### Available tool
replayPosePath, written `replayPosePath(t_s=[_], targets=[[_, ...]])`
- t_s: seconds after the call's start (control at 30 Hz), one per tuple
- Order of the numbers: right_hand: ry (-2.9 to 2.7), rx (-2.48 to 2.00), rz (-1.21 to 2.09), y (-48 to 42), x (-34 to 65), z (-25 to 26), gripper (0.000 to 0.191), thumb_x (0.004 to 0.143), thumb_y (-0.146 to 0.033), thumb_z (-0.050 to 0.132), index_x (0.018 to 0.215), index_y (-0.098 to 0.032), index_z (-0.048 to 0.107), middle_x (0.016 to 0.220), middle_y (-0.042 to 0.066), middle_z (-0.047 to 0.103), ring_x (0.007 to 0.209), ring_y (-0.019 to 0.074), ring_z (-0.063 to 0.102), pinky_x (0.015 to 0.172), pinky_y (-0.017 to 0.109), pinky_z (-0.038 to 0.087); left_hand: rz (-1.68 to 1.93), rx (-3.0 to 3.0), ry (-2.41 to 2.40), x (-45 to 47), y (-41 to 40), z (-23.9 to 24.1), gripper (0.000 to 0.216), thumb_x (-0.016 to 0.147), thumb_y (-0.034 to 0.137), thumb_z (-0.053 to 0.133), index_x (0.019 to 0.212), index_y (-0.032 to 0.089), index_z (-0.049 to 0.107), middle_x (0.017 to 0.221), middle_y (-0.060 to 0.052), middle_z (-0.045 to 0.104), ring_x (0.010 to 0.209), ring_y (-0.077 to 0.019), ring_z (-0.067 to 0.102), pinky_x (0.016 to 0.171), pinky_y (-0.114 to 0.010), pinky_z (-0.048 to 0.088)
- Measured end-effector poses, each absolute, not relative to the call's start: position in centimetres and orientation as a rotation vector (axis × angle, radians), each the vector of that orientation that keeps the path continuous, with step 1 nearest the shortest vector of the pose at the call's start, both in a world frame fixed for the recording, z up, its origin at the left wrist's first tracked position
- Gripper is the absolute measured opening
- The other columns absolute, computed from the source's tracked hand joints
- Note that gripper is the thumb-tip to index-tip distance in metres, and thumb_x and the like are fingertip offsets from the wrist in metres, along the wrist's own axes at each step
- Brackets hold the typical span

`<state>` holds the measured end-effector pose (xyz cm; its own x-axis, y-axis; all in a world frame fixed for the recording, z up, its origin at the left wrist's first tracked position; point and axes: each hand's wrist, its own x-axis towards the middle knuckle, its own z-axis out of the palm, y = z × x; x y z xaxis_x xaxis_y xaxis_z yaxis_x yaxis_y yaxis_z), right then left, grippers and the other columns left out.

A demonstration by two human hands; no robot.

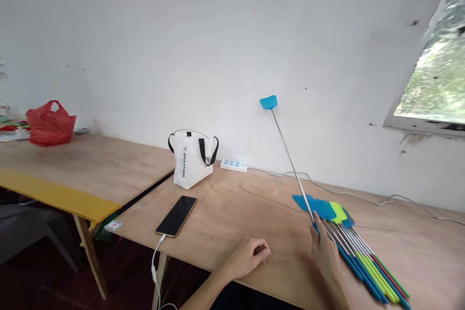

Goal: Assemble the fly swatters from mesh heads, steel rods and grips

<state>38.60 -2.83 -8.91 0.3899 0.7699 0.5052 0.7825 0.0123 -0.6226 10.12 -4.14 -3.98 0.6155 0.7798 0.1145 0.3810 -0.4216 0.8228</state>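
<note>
Closed on the handle end, your right hand holds the extended swatter, its blue head raised at frame centre. Left hand rests curled and empty on the table. Judged: light, whippy telescopic rod, so grip the handle, not the rod.

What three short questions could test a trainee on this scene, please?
1. True or false: the left hand rests on the table, holding nothing.
2. The swatter raised in the right hand has a head that is: A blue, B red, C white.
3. What is plugged into the phone?
Key: 1 true; 2 A; 3 a white cable.
</note>
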Motion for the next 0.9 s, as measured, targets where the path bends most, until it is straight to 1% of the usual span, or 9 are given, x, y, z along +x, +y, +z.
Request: replayPosePath(t_s=[0.1, 0.23, 0.3, 0.4, 0.5, 0.6, 0.7, 0.9], targets=[[-1.205, -1.738, -0.032, -2.5, 38.6, -9.0, 0.079, 0.092, -0.068, 0.026, 0.138, -0.013, 0.056, 0.127, 0.021, 0.066, 0.121, 0.0371, 0.060, 0.092, 0.044, 0.049, 0.641, 2.033, 0.912, 10.1, -4.2, -3.9, 0.029, 0.097, 0.033, 0.049, 0.090, 0.017, 0.072, 0.080, -0.004, 0.072, 0.073, -0.0165, 0.063, 0.069, -0.023, 0.044], [-1.128, -1.724, -0.081, -2.2, 39.2, -9.1, 0.089, 0.088, -0.080, 0.022, 0.136, -0.014, 0.057, 0.122, 0.020, 0.069, 0.109, 0.0371, 0.064, 0.086, 0.044, 0.049, 0.670, 2.016, 0.898, 10.2, -4.1, -4.2, 0.027, 0.096, 0.032, 0.050, 0.088, 0.016, 0.071, 0.079, -0.004, 0.071, 0.072, -0.0162, 0.062, 0.067, -0.022, 0.043], [-1.131, -1.736, -0.074, -2.0, 39.7, -9.2, 0.092, 0.086, -0.083, 0.021, 0.133, -0.014, 0.058, 0.121, 0.020, 0.069, 0.106, 0.0368, 0.065, 0.083, 0.042, 0.049, 0.679, 2.005, 0.888, 10.2, -4.0, -4.3, 0.027, 0.095, 0.032, 0.051, 0.089, 0.016, 0.071, 0.078, -0.004, 0.070, 0.071, -0.0160, 0.062, 0.067, -0.022, 0.042], [-1.150, -1.764, -0.011, -1.8, 40.3, -9.6, 0.091, 0.083, -0.085, 0.023, 0.127, -0.016, 0.062, 0.112, 0.018, 0.071, 0.095, 0.0342, 0.067, 0.078, 0.040, 0.049, 0.689, 1.998, 0.880, 10.2, -4.0, -4.6, 0.025, 0.094, 0.032, 0.052, 0.089, 0.016, 0.071, 0.077, -0.004, 0.070, 0.071, -0.0160, 0.062, 0.068, -0.023, 0.043], [-1.152, -1.783, 0.039, -1.6, 40.4, -9.8, 0.090, 0.083, -0.085, 0.024, 0.127, -0.017, 0.062, 0.105, 0.015, 0.073, 0.085, 0.0322, 0.067, 0.073, 0.039, 0.049, 0.694, 2.000, 0.878, 10.2, -3.9, -4.7, 0.025, 0.094, 0.032, 0.052, 0.088, 0.016, 0.071, 0.077, -0.004, 0.070, 0.071, -0.0161, 0.062, 0.068, -0.023, 0.043], [-1.148, -1.777, 0.020, -1.7, 40.2, -9.6, 0.087, 0.083, -0.084, 0.028, 0.124, -0.017, 0.064, 0.107, 0.016, 0.073, 0.090, 0.0332, 0.067, 0.074, 0.039, 0.048, 0.692, 2.007, 0.877, 10.2, -3.9, -4.7, 0.026, 0.094, 0.032, 0.051, 0.088, 0.017, 0.071, 0.078, -0.004, 0.070, 0.071, -0.0158, 0.062, 0.068, -0.022, 0.043], [-1.110, -1.721, -0.038, -1.9, 40.1, -9.3, 0.083, 0.084, -0.082, 0.032, 0.120, -0.017, 0.067, 0.113, 0.016, 0.072, 0.103, 0.0340, 0.064, 0.081, 0.039, 0.048, 0.682, 2.013, 0.884, 10.2, -3.9, -4.7, 0.027, 0.095, 0.034, 0.051, 0.089, 0.017, 0.071, 0.078, -0.003, 0.070, 0.072, -0.0155, 0.062, 0.068, -0.022, 0.043], [-1.013, -1.668, 0.009, -2.4, 40.1, -9.1, 0.086, 0.084, -0.080, 0.033, 0.128, -0.013, 0.063, 0.124, 0.019, 0.068, 0.118, 0.0374, 0.059, 0.094, 0.044, 0.045, 0.666, 2.008, 0.893, 10.2, -3.9, -4.7, 0.028, 0.096, 0.034, 0.050, 0.090, 0.017, 0.072, 0.080, -0.004, 0.071, 0.071, -0.0154, 0.062, 0.067, -0.022, 0.043]])
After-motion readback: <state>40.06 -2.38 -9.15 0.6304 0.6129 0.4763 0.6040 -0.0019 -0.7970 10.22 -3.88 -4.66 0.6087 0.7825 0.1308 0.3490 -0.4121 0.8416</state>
